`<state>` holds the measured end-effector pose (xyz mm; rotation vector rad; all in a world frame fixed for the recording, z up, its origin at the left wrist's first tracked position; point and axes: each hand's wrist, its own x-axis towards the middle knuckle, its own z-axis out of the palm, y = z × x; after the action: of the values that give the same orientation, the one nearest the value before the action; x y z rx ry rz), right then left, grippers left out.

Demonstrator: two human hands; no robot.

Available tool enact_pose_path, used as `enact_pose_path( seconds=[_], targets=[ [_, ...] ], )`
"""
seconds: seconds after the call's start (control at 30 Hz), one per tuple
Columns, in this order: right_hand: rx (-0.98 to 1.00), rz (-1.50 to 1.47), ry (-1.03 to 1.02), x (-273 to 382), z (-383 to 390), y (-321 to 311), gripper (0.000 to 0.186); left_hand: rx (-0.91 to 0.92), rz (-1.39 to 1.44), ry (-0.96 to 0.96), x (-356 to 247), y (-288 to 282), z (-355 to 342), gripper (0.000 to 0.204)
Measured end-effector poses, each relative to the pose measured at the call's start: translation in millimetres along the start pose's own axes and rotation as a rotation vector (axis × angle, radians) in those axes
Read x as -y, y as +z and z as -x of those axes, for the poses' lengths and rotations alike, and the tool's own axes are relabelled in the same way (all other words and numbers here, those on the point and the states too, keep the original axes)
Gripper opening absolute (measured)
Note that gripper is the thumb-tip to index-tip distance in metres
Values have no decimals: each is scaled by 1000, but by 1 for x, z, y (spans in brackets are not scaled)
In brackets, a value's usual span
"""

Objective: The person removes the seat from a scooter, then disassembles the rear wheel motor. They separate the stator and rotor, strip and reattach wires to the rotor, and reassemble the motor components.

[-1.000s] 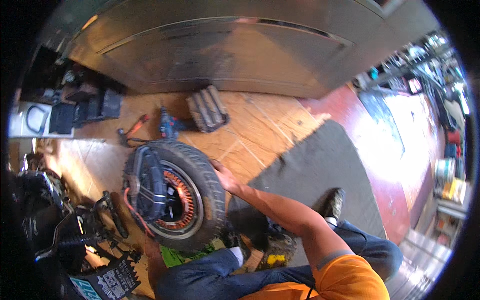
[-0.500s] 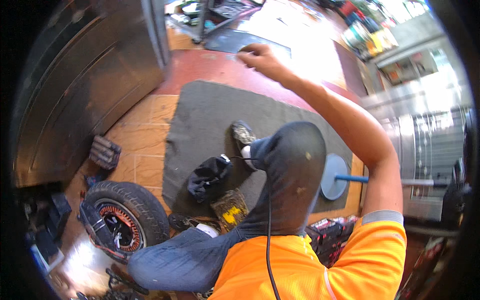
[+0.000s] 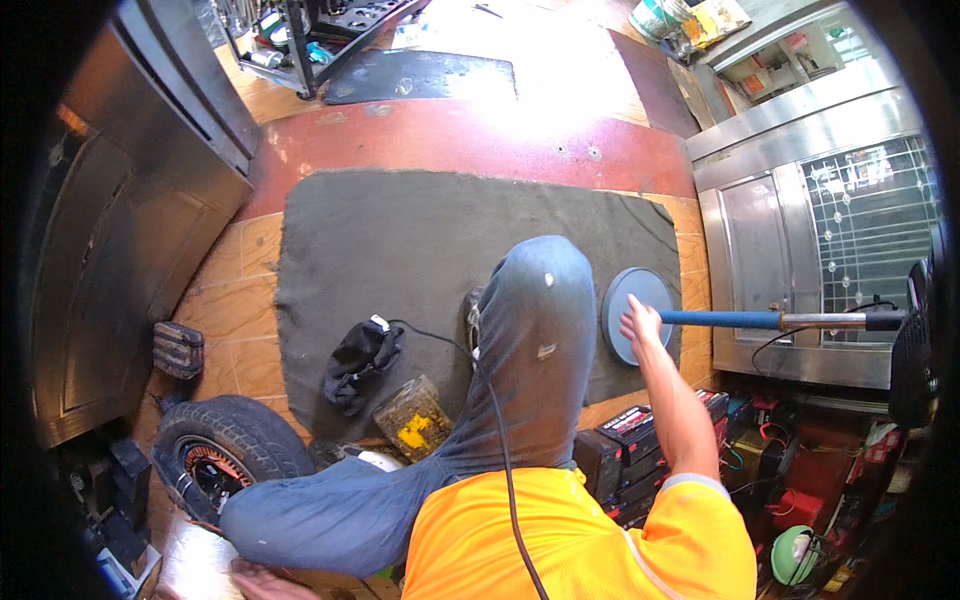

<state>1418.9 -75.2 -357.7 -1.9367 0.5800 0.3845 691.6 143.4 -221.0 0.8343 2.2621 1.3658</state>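
Head view: right hand (image 3: 640, 326) by round blue-grey base (image 3: 652, 284), fingers spread, empty; left hand (image 3: 268, 582) blurred, grip unclear.

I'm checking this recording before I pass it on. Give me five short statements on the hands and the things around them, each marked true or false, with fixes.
1. The right hand appears in front of the round blue-grey base. True.
2. The left hand grips the blue pole. False: it shows near the lower left edge, well away from the pole.
3. A black bundle lies on the dark grey mat. True.
4. The tyre is at the picture's right edge. False: it is at the lower left.
5. A dark cable runs across the orange shirt. True.
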Motion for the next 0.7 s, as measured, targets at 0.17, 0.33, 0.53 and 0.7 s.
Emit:
enact_pose_path(
  seconds=[0.17,0.33,0.53,0.7],
  targets=[
    [-469,-268,30,-2,-79,-129,52,1137,-264,532,-156,121,24,19],
    [-217,-325,55,12,-143,-184,52,2069,-601,1244,-100,276,118,26],
    [-240,-287,99,11,-165,-194,37,2368,-525,1827,30,339,221,40],
    [-189,-196,96,17,-162,-209,32,2456,-914,1844,76,338,259,37]
  ],
)
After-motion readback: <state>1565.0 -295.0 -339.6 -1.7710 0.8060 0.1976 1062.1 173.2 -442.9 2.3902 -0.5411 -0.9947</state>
